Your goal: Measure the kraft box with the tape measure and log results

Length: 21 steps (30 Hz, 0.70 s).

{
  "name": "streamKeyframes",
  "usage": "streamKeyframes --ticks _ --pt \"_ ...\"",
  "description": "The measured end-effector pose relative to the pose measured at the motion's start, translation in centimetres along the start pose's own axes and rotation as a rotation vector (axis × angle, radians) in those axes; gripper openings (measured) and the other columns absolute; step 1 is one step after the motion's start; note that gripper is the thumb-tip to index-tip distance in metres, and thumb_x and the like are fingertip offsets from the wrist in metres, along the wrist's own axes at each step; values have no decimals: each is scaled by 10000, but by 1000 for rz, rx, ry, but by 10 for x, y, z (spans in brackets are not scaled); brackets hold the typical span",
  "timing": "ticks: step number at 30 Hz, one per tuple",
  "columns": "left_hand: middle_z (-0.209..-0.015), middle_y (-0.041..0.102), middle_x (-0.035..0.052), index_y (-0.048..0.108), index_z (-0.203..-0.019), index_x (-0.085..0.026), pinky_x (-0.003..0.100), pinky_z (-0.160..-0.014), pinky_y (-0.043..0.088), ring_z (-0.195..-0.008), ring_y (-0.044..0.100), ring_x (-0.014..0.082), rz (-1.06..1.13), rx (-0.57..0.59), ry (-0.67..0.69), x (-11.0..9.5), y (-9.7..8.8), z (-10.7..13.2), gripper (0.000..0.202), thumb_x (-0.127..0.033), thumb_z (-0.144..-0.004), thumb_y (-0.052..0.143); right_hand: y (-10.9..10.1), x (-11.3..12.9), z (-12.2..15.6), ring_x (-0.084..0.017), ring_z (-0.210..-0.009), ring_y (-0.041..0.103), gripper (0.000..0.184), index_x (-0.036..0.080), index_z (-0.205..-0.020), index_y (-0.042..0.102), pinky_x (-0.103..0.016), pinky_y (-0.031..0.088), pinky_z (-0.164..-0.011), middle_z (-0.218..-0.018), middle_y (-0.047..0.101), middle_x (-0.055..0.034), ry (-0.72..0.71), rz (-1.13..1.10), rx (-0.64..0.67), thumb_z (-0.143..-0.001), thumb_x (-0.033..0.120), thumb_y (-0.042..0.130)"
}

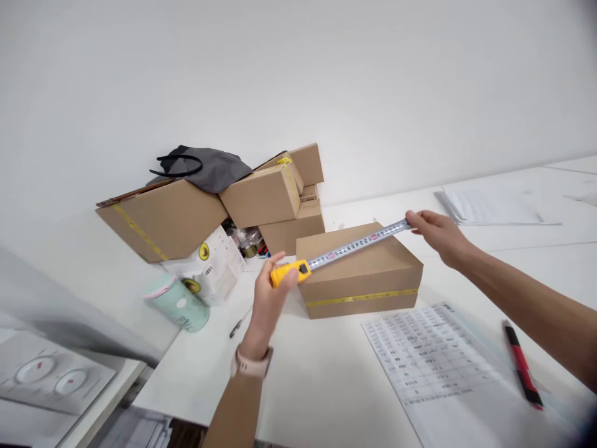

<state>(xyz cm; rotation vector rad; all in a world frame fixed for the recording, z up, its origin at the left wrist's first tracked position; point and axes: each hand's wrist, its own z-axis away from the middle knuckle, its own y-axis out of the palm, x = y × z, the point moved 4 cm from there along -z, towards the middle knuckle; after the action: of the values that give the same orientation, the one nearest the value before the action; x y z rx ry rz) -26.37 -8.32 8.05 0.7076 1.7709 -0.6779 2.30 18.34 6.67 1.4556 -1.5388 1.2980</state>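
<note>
My left hand grips the yellow case of a tape measure at the near left corner of a closed cardboard box. The silver blade is drawn out and runs slantwise above the box's top. Its far end is pinched between the thumb and fingers of my right hand, beyond the box's right side. Whether the blade touches the lid I cannot tell. Yellow tape runs along the box's front face.
Stacked cardboard boxes with a grey cloth bag stand against the wall. Near them is a mint-green cup. A printed sheet, a red-and-black marker, a pen and a paper stack lie on the white table.
</note>
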Motion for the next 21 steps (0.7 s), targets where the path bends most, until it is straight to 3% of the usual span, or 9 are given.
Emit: streamKeyframes --ticks 3,4,6,8,10,13,16,21 --pt "-1017 685 75 607 -1219 -231 274 -573 526 -716 647 174 216 450 -270 2 43 72 621 -477 -697 836 11 26 -9 -215 -913 595 397 218 -826 675 -368 466 -861 -941 690 -65 -75 1 68 -904 590 560" --pt "-1014 680 79 597 -1205 -228 298 -608 551 -726 665 183 331 612 -410 6 62 98 626 -463 -684 851 20 33 -10 -219 -914 602 395 215 -830 694 -363 467 -856 -943 699 -64 -89 26 151 -888 591 587" --pt "-997 665 73 584 -1055 -197 310 -653 561 -725 692 185 530 793 -622 11 96 136 595 -407 -604 910 46 42 -11 -229 -865 617 393 211 -784 710 -356 480 -814 -879 712 -58 -117 107 365 -829 599 664" --pt "-958 653 61 554 -992 -185 307 -661 560 -711 703 189 629 803 -678 13 121 149 607 -370 -560 938 71 46 -15 -239 -812 623 398 210 -744 707 -359 490 -781 -811 712 -56 -148 234 519 -800 604 691" --pt "-988 642 62 551 -1016 -185 327 -652 573 -710 711 206 680 737 -644 10 135 141 633 -386 -555 937 89 46 -25 -251 -821 631 401 212 -744 711 -363 489 -801 -806 718 -62 -160 368 510 -825 602 660" --pt "-1085 626 96 591 -1064 -160 360 -627 592 -720 726 241 711 643 -555 -1 137 110 625 -532 -636 854 106 41 -46 -280 -907 646 432 207 -801 729 -377 475 -856 -900 738 -100 -128 501 435 -900 586 548" --pt "-1061 640 123 632 -1049 -108 346 -610 589 -700 725 238 689 591 -534 -6 132 90 614 -619 -726 743 119 31 -60 -316 -1004 641 430 189 -811 731 -407 452 -906 -979 737 -148 -107 568 432 -914 547 519" --pt "-1097 622 114 626 -1059 -122 355 -606 602 -722 731 250 726 554 -559 -1 135 101 580 -585 -734 751 127 17 -60 -291 -921 663 384 214 -776 702 -377 456 -833 -922 745 -98 -111 617 504 -887 544 539"
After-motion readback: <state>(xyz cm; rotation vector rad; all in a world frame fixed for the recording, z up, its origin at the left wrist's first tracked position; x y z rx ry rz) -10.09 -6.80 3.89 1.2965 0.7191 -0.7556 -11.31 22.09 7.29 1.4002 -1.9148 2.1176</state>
